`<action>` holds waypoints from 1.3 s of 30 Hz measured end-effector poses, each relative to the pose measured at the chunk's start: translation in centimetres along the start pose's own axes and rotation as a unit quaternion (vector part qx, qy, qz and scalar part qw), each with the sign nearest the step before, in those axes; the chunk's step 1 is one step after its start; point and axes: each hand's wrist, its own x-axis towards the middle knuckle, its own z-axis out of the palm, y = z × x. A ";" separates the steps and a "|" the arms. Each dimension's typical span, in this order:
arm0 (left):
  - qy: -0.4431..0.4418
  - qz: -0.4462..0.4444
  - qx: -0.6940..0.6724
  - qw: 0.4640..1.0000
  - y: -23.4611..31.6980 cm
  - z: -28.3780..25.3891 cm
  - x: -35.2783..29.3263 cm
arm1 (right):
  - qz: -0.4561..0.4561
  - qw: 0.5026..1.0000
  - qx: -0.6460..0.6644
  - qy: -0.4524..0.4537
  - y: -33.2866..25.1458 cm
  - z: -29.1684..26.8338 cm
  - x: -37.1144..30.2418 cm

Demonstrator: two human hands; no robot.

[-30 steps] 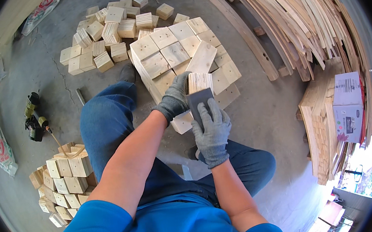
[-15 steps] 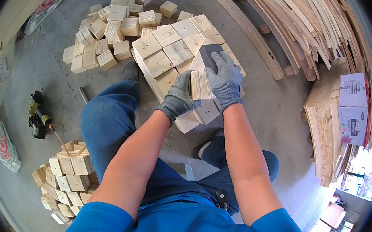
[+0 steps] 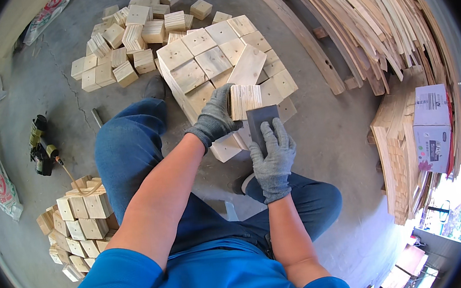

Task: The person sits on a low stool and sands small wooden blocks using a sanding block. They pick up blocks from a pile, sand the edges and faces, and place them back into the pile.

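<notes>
In front of me, my left hand (image 3: 214, 115) wears a grey knitted glove and grips a wooden block (image 3: 246, 101) by its left side. The block's layered, striped face is turned toward me, and its smooth top slopes away. My gloved right hand (image 3: 274, 156) holds a dark grey sanding block (image 3: 259, 117), fingers flat along it. Its far end overlaps the lower right corner of the wooden block; whether they touch I cannot tell. Beneath both hands stands a close-set stack of pale wooden blocks (image 3: 186, 77), some with small dark holes.
Loose wooden blocks (image 3: 133, 37) lie heaped beyond the stack. More blocks (image 3: 95, 227) are piled at my left knee, with a nail gun (image 3: 42, 145) and its hose nearby. Long wooden strips (image 3: 365, 11) fill the right side, beside a white carton (image 3: 432, 129). Plastic bags (image 3: 3, 182) lie far left.
My right hand has drawn the sanding block back toward me, off the wooden block's sloping top to its near lower corner. My left hand keeps its grip on the wooden block.
</notes>
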 end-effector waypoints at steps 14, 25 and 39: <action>0.011 0.021 -0.022 0.999 -1.2 0.5 -0.1 | 0.027 0.998 -0.009 -0.053 2.3 3.8 16.8; -0.014 -0.038 -0.033 0.999 0.6 -0.1 -0.5 | 0.199 0.956 0.205 -0.063 16.3 -3.2 10.5; -0.116 0.037 0.270 0.955 8.9 -4.1 1.4 | 0.296 0.892 0.339 0.046 17.7 -8.6 5.7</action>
